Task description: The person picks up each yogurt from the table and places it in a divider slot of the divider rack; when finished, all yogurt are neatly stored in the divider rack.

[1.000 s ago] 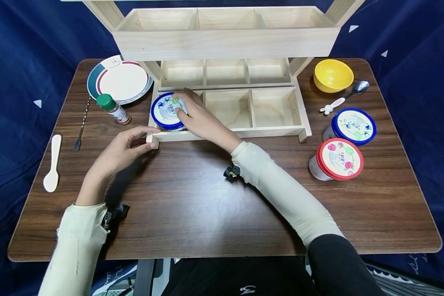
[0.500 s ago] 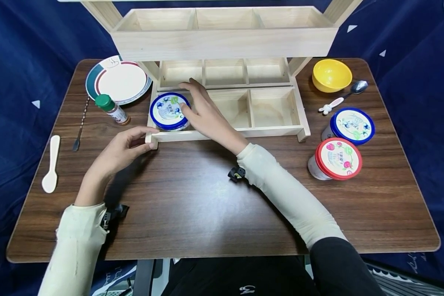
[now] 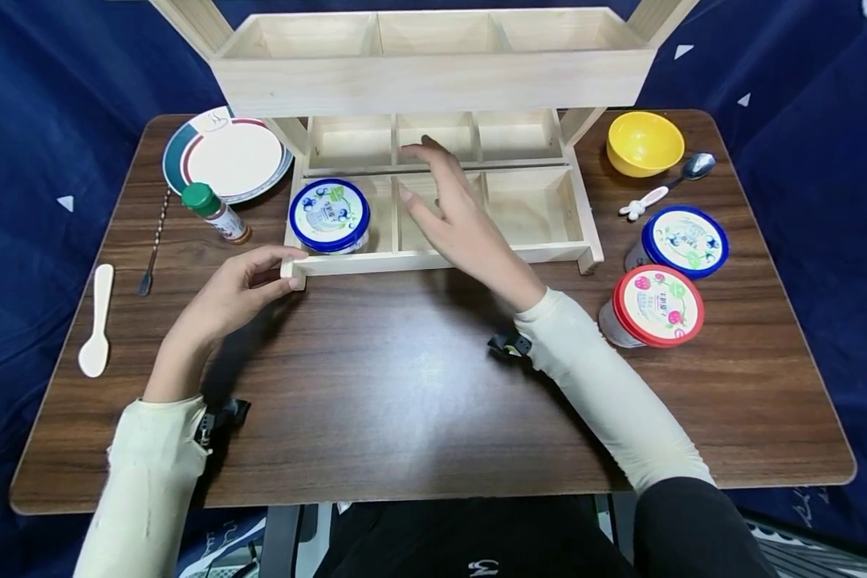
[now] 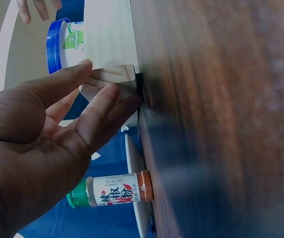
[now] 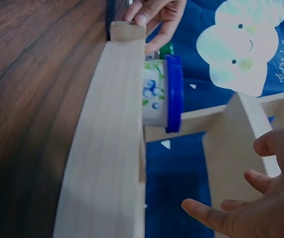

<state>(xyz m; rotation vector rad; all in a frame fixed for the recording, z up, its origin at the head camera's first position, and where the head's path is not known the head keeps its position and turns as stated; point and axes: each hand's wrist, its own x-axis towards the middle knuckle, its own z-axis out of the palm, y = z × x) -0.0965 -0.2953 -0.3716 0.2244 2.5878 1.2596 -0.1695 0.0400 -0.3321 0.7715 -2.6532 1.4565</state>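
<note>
A wooden rack (image 3: 433, 84) with divided compartments stands at the back of the table. My left hand (image 3: 234, 291) holds its front left corner, thumb and fingertips on either side of the wooden end (image 4: 114, 74). In the front row's left compartment sits a tub with a blue lid (image 3: 330, 213) and blueberry print, upright and apart from both hands. My right hand (image 3: 470, 225) hovers over the front row's middle compartment, fingers spread and holding nothing. The right wrist view shows those loose fingers (image 5: 209, 214) beside the rack, with the tub (image 5: 155, 94) beyond.
At left are stacked plates (image 3: 234, 156), a green-capped spice jar (image 3: 217, 213), a twisted-handle stirrer (image 3: 156, 241) and a white spoon (image 3: 98, 321). At right: a yellow bowl (image 3: 645, 144), a bunny-handled spoon (image 3: 668, 187), a second blue-lidded tub (image 3: 685, 241) and a red-lidded tub (image 3: 653, 307).
My right hand has let go of the blue-lidded tub and moved right, opening its fingers. The tub stays in the left compartment. My left hand keeps its hold on the rack corner.
</note>
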